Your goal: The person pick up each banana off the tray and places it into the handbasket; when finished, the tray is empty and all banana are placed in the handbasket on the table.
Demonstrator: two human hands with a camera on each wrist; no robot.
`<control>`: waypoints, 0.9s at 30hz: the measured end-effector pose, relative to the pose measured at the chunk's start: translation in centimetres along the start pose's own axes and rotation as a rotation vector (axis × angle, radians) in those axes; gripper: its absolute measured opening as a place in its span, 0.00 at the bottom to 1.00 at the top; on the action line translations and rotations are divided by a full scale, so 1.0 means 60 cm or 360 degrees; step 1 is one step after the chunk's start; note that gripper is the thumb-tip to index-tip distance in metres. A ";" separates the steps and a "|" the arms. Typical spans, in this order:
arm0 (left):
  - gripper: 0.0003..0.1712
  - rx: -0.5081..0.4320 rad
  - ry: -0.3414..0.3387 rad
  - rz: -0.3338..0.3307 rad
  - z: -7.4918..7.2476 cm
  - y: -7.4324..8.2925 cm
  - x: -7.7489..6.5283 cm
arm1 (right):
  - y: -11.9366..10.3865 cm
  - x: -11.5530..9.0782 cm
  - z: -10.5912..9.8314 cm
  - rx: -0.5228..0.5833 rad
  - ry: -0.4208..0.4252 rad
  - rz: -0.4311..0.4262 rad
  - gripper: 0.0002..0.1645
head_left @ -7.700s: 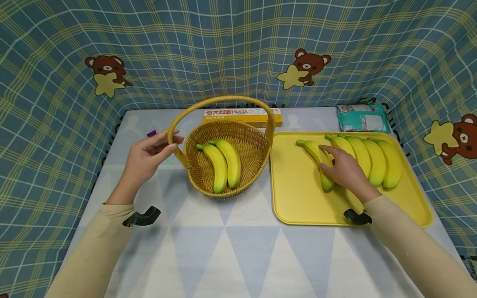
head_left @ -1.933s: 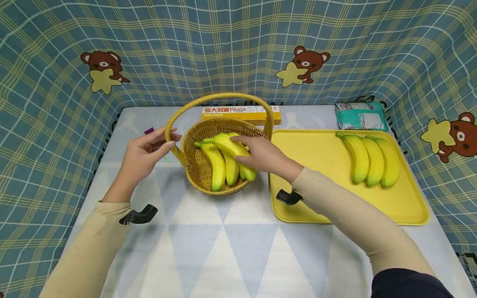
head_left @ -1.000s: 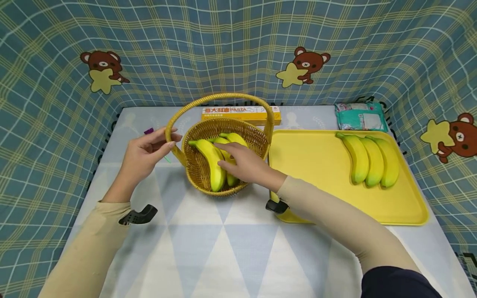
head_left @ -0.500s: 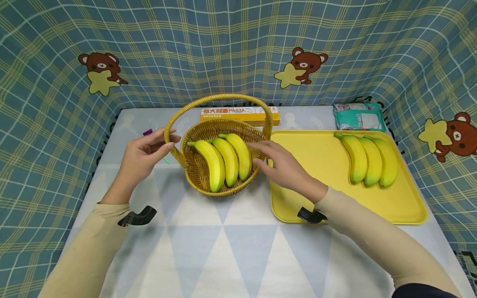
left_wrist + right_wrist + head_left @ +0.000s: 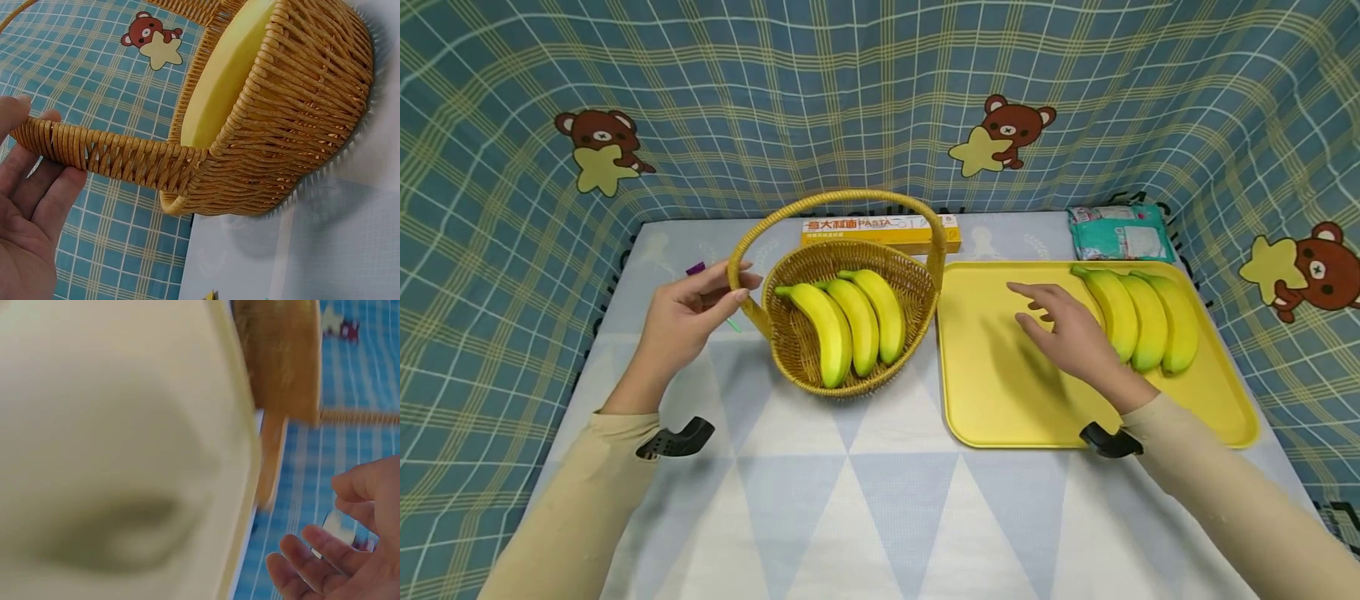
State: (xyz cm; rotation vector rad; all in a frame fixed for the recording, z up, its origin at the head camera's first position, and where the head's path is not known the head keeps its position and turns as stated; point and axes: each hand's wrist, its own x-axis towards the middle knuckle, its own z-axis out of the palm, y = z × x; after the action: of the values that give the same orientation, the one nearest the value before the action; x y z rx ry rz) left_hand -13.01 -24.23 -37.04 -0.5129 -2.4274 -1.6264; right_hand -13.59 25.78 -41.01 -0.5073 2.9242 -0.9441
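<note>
My left hand (image 5: 688,312) grips the left side of the arched handle of a wicker basket (image 5: 917,325). In the left wrist view the thumb and fingers pinch that wrapped handle (image 5: 112,153). Three bananas (image 5: 827,329) lie side by side inside the basket, stems toward the back. My right hand (image 5: 1071,333) hangs over the yellow tray (image 5: 992,400), fingers spread and holding nothing, its shadow falling on the tray. Just right of it three more bananas (image 5: 1176,325) lie close together; the hand overlaps the nearest one. The right wrist view shows the right hand (image 5: 337,550) blurred, with nothing in it.
Behind the basket lies a pasta box (image 5: 880,235). A teal packet (image 5: 1120,233) sits at the back right, behind the tray. A small purple item (image 5: 696,268) lies beyond the left hand. Plaid cloth (image 5: 820,100) hangs around the table's back and sides.
My right hand set a third banana in the basket, arranged the bananas there, let go, and moved right over the tray. Fewer bananas lie on the tray. My left hand stayed on the handle.
</note>
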 end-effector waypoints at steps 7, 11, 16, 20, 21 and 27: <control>0.21 0.0011 -0.0005 -0.0022 -0.001 -0.001 -0.002 | 0.081 -0.022 -0.051 -0.0054 0.0070 0.0254 0.32; 0.21 0.0014 -0.0015 -0.0042 -0.001 -0.001 -0.002 | 0.117 -0.030 -0.074 -0.0094 0.0120 0.0372 0.32; 0.21 0.0014 -0.0008 -0.0047 -0.001 -0.001 -0.002 | 0.150 -0.033 -0.086 -0.0123 0.0098 0.0485 0.35; 0.21 0.0014 -0.0006 -0.0051 -0.001 -0.003 -0.002 | 0.165 -0.033 -0.087 -0.0135 0.0004 0.0529 0.40; 0.21 0.0014 -0.0006 -0.0054 -0.001 -0.003 -0.002 | 0.167 -0.032 -0.086 -0.0139 -0.0017 0.0524 0.41; 0.21 0.0008 -0.0006 -0.0054 -0.001 -0.003 -0.002 | 0.161 -0.029 -0.082 -0.0179 -0.0162 0.0517 0.40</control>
State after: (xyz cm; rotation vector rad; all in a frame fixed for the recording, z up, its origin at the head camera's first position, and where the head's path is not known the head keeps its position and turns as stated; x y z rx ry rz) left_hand -12.96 -24.34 -37.21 -0.4766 -2.4554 -1.6335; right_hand -15.44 36.48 -42.68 -0.0725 2.8552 -0.6955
